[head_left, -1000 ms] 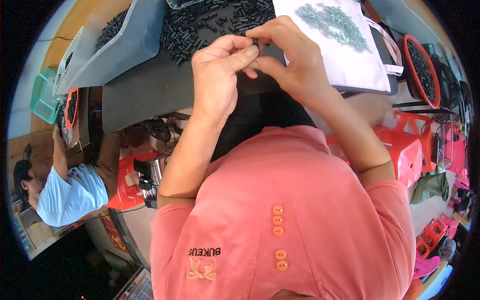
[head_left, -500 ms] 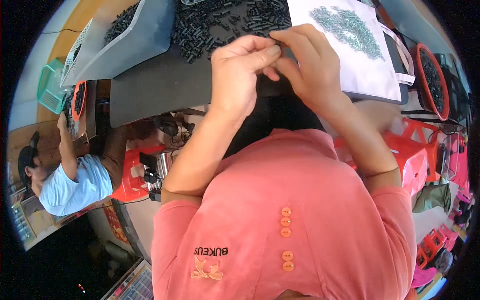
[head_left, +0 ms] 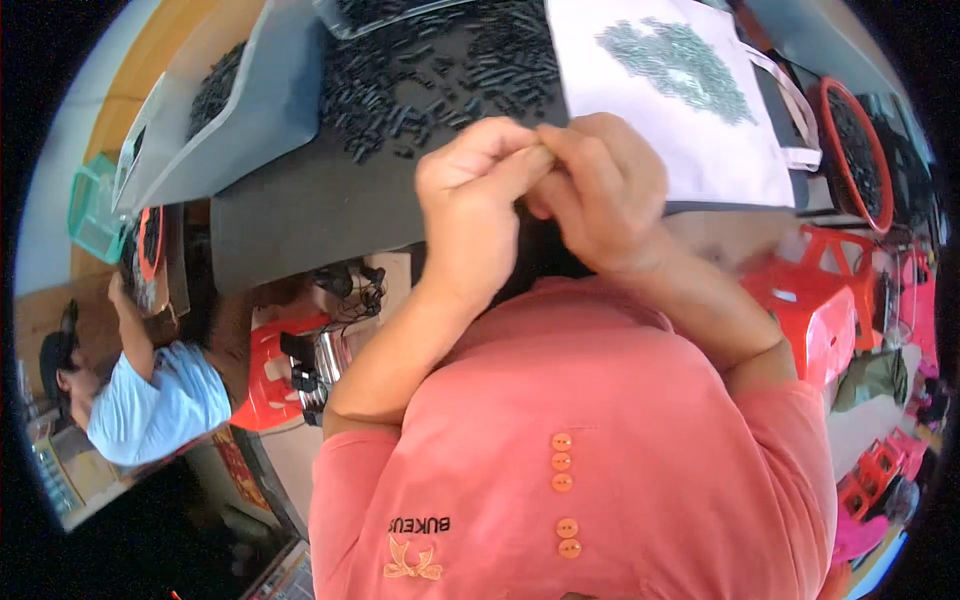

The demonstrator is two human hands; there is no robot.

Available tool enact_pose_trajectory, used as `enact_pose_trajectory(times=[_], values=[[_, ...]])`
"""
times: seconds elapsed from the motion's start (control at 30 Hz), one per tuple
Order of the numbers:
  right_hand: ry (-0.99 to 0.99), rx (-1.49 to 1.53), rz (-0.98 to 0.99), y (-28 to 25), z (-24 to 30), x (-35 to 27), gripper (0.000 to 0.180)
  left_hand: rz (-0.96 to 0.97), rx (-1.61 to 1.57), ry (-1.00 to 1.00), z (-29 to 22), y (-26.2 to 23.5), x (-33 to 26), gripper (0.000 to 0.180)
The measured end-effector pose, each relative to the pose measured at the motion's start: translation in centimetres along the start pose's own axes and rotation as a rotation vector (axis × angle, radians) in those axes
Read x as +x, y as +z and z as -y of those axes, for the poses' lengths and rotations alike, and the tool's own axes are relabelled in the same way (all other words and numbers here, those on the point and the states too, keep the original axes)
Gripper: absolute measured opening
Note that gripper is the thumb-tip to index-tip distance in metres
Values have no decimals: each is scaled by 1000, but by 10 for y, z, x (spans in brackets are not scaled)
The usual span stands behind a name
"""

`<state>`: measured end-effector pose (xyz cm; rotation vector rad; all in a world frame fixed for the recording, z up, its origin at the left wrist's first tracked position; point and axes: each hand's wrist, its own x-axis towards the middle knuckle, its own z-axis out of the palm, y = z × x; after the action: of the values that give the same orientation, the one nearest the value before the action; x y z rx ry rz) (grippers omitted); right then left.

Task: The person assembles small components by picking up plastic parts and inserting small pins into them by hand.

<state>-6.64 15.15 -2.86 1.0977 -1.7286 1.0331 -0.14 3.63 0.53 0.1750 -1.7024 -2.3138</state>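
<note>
My left hand (head_left: 468,205) and my right hand (head_left: 612,195) meet at the fingertips above the near edge of the dark table (head_left: 300,218). Both are closed, thumbs and forefingers pinched together. Whatever sits between them is hidden by the fingers. Beyond the hands, many small black tube-shaped pieces (head_left: 400,115) lie scattered on the table. Just right of them a white cloth bag (head_left: 665,170) lies flat, bearing a pile of thin, shiny, greenish-grey pieces (head_left: 685,70).
A translucent grey bin (head_left: 265,120) with black pieces stands at the left. At the far right is a red-rimmed basket (head_left: 828,120) of black pieces. Red stools (head_left: 800,300) stand below. Another person in a light blue shirt (head_left: 160,405) works at the far left, near a green basket (head_left: 95,215).
My hands have come closer to my body and pressed together more tightly. The black piece faintly visible between the fingertips earlier is now hidden. The whole view has shifted slightly.
</note>
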Motion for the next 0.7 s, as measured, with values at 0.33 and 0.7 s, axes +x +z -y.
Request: enact_pose_trajectory(times=[0.33, 0.7], values=[[302, -81, 169, -69, -66, 9, 22, -413, 963, 661, -137, -88, 51, 16], [-277, -77, 240, -56, -141, 37, 11, -441, 1766, 973, -131, -117, 99, 14]])
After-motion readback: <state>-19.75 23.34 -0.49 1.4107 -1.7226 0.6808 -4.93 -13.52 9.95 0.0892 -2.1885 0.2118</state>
